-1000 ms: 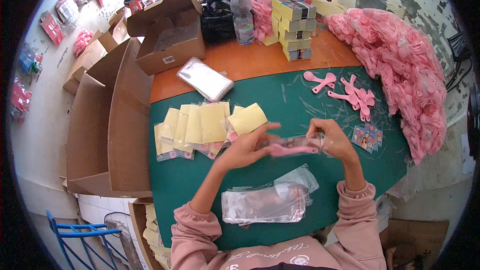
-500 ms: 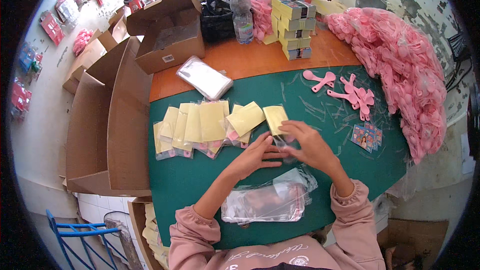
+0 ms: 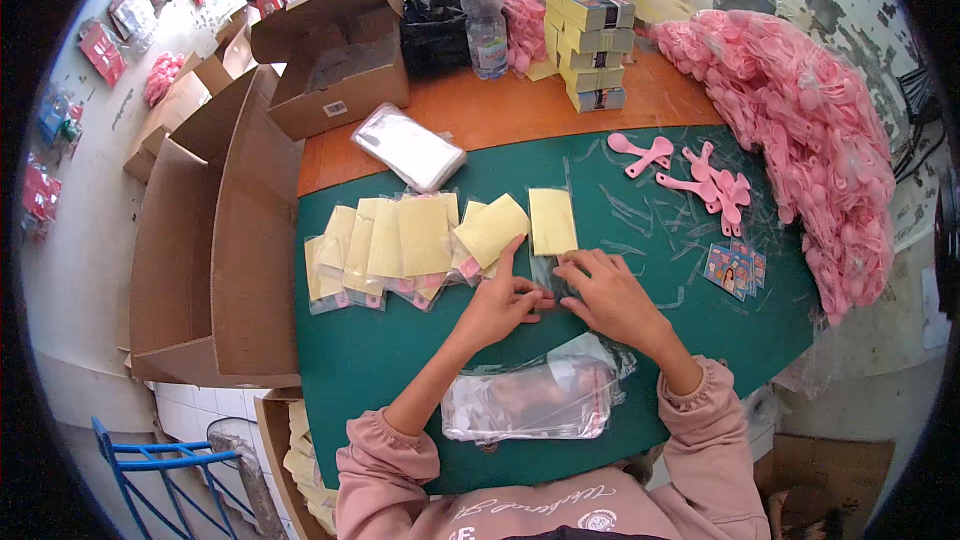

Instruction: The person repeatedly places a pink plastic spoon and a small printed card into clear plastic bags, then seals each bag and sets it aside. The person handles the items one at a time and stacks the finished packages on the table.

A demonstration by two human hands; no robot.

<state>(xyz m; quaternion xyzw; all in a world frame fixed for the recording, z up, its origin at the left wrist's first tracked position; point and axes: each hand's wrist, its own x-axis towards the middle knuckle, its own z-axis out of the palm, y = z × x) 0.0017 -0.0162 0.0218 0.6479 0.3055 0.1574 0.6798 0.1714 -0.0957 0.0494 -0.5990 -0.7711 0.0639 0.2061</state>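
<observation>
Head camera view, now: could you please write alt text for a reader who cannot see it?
A person's left hand and right hand are at the lower end of a clear packet with a yellow card on a green tabletop. Similar packets overlap to the left, loose pink spoons and a pink heap lie to the right, and clear bags lie in the foreground.

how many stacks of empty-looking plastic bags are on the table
2: a whitish stack across the border between the orange surface and green surface, and a clear stack near the front edge. More may be hidden.
</observation>
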